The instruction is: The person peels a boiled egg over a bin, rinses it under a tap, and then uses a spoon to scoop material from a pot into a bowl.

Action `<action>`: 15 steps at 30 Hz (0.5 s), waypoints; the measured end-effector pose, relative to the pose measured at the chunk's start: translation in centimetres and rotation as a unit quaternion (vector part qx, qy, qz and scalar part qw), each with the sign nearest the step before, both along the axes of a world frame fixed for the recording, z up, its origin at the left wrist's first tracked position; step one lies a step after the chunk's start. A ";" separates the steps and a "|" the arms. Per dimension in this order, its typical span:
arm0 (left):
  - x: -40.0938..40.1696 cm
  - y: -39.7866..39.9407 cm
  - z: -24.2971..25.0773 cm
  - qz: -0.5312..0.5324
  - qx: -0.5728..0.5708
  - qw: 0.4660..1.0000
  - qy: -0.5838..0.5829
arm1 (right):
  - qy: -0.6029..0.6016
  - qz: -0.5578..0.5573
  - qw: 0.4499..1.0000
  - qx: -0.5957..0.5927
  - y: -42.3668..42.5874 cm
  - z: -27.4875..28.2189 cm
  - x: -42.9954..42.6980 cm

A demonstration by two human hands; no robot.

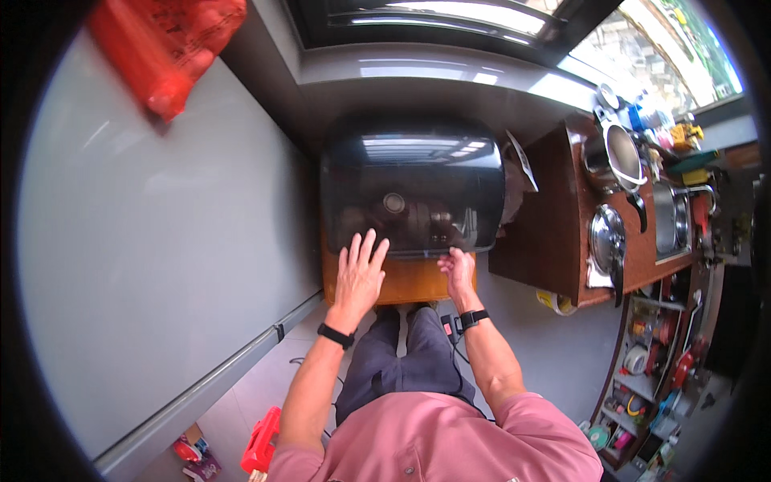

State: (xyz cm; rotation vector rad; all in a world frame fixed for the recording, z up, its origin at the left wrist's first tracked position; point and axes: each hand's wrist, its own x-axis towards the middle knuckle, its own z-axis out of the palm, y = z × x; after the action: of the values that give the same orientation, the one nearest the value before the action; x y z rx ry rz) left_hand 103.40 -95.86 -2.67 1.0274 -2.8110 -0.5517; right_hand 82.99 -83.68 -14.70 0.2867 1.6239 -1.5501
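Note:
A dark glossy storage box with a see-through smoky lid point(415, 175) stands in front of me on an orange-brown wooden stand point(409, 280). Dim shapes of things inside show through the lid, too dark to name. My left hand point(359, 274) is spread palm down, its fingertips over the lid's lower front. At the right part of the front edge, my right hand point(459, 271) has its thumb and curled fingers on the lid's rim. Both wrists wear black straps, and a small device with a cable hangs by the right one.
A large pale grey flat surface point(162, 223) fills the left, bearing a red plastic bag point(174, 54). The brown counter point(638, 259) at right carries a pressure cooker pot point(620, 153), its lid point(607, 238) and a sink point(664, 217). Shelves point(638, 391) hold several household items.

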 end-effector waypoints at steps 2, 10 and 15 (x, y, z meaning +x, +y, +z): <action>-1.3 -1.5 -0.2 -0.030 -0.011 0.999 -0.004 | 0.033 0.022 0.999 -0.017 -1.0 3.2 -1.4; -5.2 -6.2 0.6 -0.034 -0.063 0.997 0.014 | 0.091 0.086 0.982 -0.143 -3.8 6.3 -5.3; -7.2 -8.6 1.2 -0.018 -0.107 0.994 0.011 | 0.341 0.244 0.897 0.138 -1.7 1.3 -5.1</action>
State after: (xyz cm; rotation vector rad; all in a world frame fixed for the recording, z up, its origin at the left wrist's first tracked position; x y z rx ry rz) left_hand 96.21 -104.47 -1.49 0.9237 -2.7985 -0.2542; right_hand 77.86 -85.37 -13.41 -0.5535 2.2382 -1.0699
